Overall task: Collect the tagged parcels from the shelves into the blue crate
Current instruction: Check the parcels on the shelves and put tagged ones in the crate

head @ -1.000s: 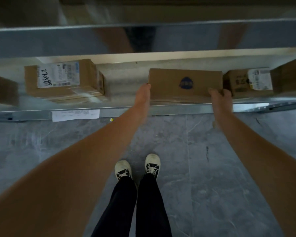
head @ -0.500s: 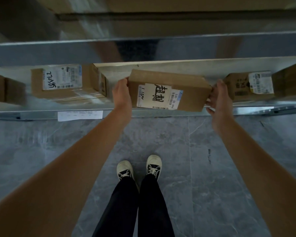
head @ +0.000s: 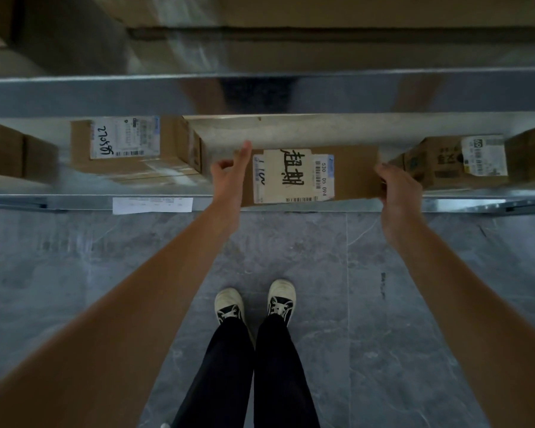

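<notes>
A flat brown parcel (head: 352,176) lies at the front edge of the low metal shelf (head: 74,201), its white label with black handwriting and barcodes facing up. My left hand (head: 229,177) presses against its left end, fingers stretched along the side. My right hand (head: 399,188) grips its right end. The parcel sits level between the two hands. The blue crate is not in view.
A labelled box (head: 130,149) stands on the shelf to the left and another (head: 454,162) to the right, with plain boxes at both far ends. An upper shelf beam (head: 105,94) overhangs. A paper tag (head: 152,206) is stuck on the shelf edge. My feet (head: 254,304) stand on grey tile floor.
The parcel was turned over from its plain side with a blue logo to its labelled side, then brought level at the shelf edge. Both hands shifted with it.
</notes>
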The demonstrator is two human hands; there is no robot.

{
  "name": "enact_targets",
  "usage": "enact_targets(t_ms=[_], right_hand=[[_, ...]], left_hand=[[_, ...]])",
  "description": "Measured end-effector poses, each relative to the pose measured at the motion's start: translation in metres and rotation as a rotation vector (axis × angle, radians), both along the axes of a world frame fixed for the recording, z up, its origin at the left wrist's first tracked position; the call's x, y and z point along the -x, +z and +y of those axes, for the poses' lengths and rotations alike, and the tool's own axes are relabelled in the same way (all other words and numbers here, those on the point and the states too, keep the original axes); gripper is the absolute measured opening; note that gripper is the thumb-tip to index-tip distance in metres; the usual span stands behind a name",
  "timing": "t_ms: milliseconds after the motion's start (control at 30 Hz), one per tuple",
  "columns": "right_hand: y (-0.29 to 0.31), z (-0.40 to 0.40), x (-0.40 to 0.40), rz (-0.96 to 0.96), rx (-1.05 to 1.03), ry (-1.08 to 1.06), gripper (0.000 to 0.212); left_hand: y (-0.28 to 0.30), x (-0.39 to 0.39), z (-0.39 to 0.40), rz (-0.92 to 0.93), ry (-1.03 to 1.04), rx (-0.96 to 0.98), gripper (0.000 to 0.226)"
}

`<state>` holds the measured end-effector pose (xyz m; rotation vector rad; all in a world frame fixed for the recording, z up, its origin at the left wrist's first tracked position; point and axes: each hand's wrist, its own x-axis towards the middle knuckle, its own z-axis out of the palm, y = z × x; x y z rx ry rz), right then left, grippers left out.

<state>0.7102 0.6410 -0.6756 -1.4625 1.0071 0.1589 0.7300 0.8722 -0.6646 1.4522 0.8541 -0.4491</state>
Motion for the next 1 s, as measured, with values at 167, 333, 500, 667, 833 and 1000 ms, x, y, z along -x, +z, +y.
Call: enact_targets(t_ms=[167, 333, 500, 667, 833, 1000], right_hand=[[0.0, -0.002, 0.002, -0.045, 0.085, 0.002, 0.023], [0.03, 0.022, 0.026, -0.034, -0.05, -0.149, 0.089], [0.088, 0.042, 0.073, -0.044, -0.201, -0.45, 0.06], [0.151, 0.025, 0.127, -0.129, -0.2, -0.437, 0.054], [0.233, 0.032, 0.176, -0.253, -0.211, -0.472, 0.064], [0.305, 0.029, 0.201, -0.351, -0.302, -0.64, 0.055]], left_hand=[[0.006, 0.018, 0.003, 0.065, -0.099, 0.046, 0.055], [0.036, 0.051, -0.017, 0.102, -0.123, 0.193, 0.05], [0.088, 0.113, -0.047, 0.252, -0.382, 0.31, 0.043], [0.144, 0.118, -0.064, 0.12, -0.564, 0.183, 0.017], [0.226, 0.141, -0.083, 0.003, -0.881, 0.216, 0.043], [0.293, 0.156, -0.095, -0.151, -0.978, 0.264, 0.038]])
